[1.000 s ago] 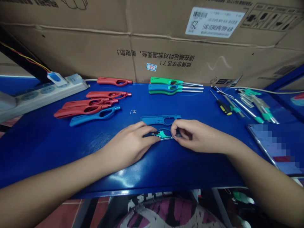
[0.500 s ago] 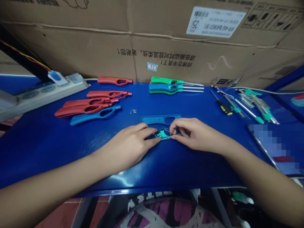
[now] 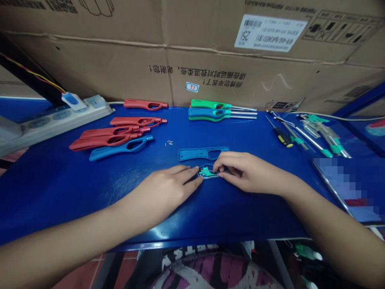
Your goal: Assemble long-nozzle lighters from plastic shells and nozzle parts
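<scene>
Low on the table's middle lies an opened lighter shell half with a green trigger (image 3: pixel 207 171) and a thin pale wire in it. My left hand (image 3: pixel 168 186) holds its left end, the thumb on the near side and fingers over the far side, covering that end. Over the right end, my right hand (image 3: pixel 243 171) has its thumb and index finger pinched together by the trigger; what is between the fingertips is hidden. Just beyond both hands, the matching blue shell half (image 3: pixel 195 153) rests with its hollow side up, its right end partly behind my right hand.
Red lighter shells (image 3: pixel 102 140) and a blue shell (image 3: pixel 120 149) lie left, near a power strip (image 3: pixel 57 120). Small screws (image 3: pixel 169 142) sit mid-table. Assembled lighters (image 3: pixel 207 113) lie behind. A screwdriver (image 3: pixel 282 137) and metal-tubed lighter parts (image 3: pixel 331 138) are right. A cardboard box (image 3: pixel 135 60) stands behind.
My left hand's fingers have straightened and lie lower over the shell's left end. My right hand keeps its pinch with only a slight shift.
</scene>
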A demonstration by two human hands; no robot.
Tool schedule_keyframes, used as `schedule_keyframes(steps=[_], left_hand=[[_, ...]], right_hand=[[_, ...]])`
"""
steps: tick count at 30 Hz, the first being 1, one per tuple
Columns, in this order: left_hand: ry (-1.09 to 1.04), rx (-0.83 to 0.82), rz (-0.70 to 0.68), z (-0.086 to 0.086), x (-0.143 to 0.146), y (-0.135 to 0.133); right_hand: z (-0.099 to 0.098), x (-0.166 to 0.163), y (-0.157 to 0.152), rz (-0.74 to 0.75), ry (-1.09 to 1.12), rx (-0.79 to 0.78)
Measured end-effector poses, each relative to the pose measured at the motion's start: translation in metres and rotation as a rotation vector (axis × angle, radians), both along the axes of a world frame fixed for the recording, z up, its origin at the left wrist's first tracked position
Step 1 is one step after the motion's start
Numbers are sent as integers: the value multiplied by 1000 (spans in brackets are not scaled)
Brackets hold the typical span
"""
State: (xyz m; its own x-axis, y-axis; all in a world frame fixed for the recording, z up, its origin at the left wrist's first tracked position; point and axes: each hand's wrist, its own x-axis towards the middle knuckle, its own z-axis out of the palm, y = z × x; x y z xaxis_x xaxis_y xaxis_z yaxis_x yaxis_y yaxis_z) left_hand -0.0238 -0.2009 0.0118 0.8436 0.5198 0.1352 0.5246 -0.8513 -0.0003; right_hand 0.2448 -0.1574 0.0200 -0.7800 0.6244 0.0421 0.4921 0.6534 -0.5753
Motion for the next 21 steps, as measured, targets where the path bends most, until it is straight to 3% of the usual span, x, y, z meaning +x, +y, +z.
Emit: schedule_keyframes(steps=[11, 21], left_hand=[[-51, -14, -34, 0, -1, 3], [-21, -38, 38, 2, 2, 2]], right_hand=[[0, 2, -7, 127, -317, 340], [1, 3, -1, 37, -56, 44]])
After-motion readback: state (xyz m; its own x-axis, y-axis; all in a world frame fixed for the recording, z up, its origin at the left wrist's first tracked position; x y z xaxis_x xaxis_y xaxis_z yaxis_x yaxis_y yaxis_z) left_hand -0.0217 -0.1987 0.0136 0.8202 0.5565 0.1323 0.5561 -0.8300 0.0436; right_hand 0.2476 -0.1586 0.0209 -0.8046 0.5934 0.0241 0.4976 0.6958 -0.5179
